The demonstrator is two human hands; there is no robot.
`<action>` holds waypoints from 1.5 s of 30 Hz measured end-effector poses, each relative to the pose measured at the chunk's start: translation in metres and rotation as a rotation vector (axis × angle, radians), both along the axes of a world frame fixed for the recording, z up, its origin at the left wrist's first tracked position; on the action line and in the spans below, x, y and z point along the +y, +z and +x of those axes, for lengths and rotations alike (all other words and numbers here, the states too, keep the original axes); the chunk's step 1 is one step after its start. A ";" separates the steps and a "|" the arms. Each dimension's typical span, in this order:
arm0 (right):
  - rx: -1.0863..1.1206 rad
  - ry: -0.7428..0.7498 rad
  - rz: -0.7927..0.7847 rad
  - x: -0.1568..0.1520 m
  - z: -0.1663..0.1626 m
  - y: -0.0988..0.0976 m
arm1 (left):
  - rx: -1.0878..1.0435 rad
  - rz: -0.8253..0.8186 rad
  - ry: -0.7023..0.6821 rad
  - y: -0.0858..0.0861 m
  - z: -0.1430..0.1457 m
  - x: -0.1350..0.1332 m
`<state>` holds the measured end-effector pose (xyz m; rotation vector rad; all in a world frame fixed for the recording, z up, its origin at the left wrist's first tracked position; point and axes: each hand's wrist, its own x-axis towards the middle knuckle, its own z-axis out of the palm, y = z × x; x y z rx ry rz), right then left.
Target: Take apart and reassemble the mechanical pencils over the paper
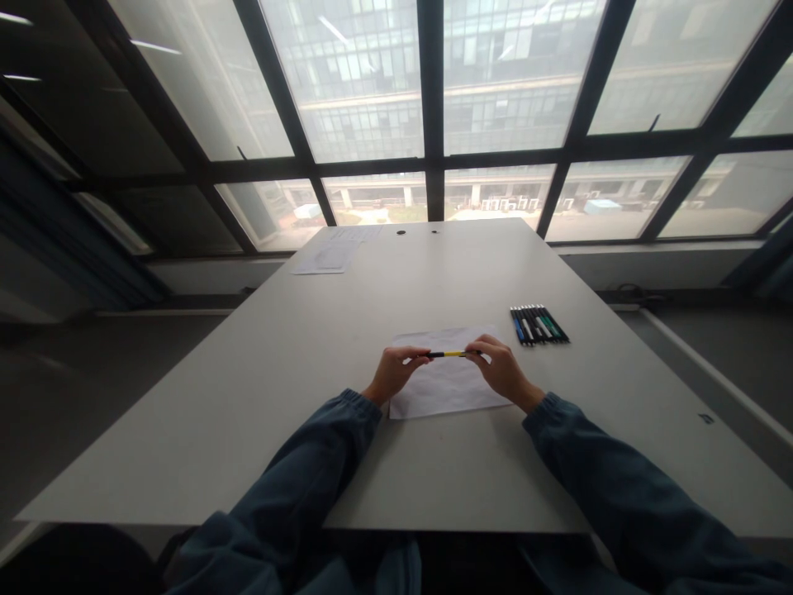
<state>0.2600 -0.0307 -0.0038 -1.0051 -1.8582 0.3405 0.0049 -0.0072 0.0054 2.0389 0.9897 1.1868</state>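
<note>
A black pen with a yellow middle (454, 354) is held level between my two hands, above a sheet of white paper (446, 388). My left hand (400, 368) pinches its black left end between thumb and fingers. At the other end, my right hand (496, 364) has its thumb and fingers closed on the pen, hiding part of that tip. Just beyond my right hand lies a row of several pens (538, 325), mostly black, with some blue, white and green parts.
The white table (248, 438) stretches away to tall windows with dark frames (435, 99). Printed sheets (325, 254) lie at its far left. Two small dark round spots (401, 232) show near the far edge, and a small dark mark (706, 419) sits at the right edge.
</note>
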 end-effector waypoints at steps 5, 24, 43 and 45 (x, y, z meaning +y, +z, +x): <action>-0.008 0.024 -0.036 0.001 0.000 -0.001 | 0.027 0.018 0.019 0.002 0.000 0.000; -0.099 0.073 -0.067 -0.004 -0.003 0.004 | -0.072 -0.061 0.027 -0.005 0.000 0.004; -0.128 0.011 -0.076 -0.004 -0.005 0.002 | -0.036 -0.038 0.037 -0.001 0.002 0.004; -0.129 0.003 -0.077 -0.003 -0.004 0.001 | 0.059 -0.045 0.086 -0.002 0.000 0.005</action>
